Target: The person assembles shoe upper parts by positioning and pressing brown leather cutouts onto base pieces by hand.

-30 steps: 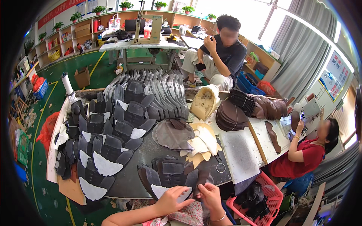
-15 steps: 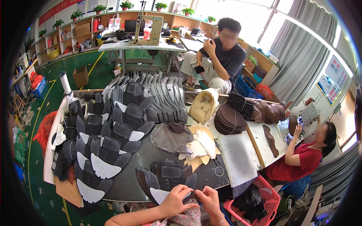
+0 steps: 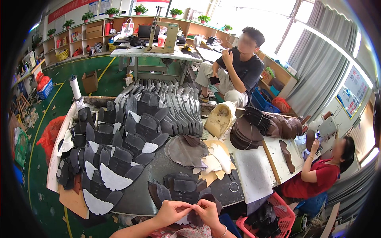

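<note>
At the table's near edge, my left hand (image 3: 174, 212) and my right hand (image 3: 207, 213) meet, their fingertips pinched together. Between them they grip the edge of a dark, curved shoe-upper piece (image 3: 194, 218), partly hidden by my fingers. Just beyond my hands lies a black shoe upper (image 3: 180, 185) made of joined panels. Stacked on the left are several black uppers (image 3: 149, 123) with pale, zigzag-edged parts (image 3: 114, 177). Grey-brown rounded pieces (image 3: 185, 150) and cream zigzag-edged pieces (image 3: 217, 159) lie past the near upper.
Rows of curved grey pieces (image 3: 180, 107) stand at the back. A pink basket (image 3: 286, 222) with black pieces sits low on my right. One person (image 3: 248, 67) sits across the table; another in red (image 3: 317, 178) works at a sewing machine (image 3: 326, 119). A metal ring (image 3: 233, 187) lies nearby.
My hands have come closer together, and more of the dark piece shows around my right hand. The view has shifted slightly, so the scene sits lower and further right.
</note>
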A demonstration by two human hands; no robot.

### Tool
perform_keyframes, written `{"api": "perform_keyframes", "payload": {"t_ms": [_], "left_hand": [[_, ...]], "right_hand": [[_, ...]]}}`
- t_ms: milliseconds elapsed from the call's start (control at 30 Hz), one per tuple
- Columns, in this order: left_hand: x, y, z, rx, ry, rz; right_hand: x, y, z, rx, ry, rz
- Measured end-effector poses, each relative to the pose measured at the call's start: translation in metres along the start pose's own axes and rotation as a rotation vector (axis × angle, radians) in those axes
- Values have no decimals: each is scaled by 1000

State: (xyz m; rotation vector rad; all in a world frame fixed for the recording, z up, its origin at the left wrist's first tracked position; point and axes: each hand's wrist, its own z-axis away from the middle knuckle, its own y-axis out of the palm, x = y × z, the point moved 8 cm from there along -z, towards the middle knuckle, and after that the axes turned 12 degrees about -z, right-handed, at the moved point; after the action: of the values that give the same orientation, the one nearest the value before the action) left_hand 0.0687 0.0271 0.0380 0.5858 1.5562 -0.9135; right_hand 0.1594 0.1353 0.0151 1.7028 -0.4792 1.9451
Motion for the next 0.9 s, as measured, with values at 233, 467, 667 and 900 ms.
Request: {"api": "perform_keyframes", "payload": {"t_ms": [233, 467, 667, 900], "left_hand": [[-8, 2, 2, -8, 47, -27], [33, 13, 1, 50, -223, 229], [33, 11, -3, -46, -256, 124], [5, -6, 2, -258, 15, -118]], "right_hand": [[11, 3, 9, -136, -224, 168], [30, 5, 14, -143, -430, 414], [47, 3, 15, -65, -410, 572], [71, -7, 13, 108, -482, 793]]}}
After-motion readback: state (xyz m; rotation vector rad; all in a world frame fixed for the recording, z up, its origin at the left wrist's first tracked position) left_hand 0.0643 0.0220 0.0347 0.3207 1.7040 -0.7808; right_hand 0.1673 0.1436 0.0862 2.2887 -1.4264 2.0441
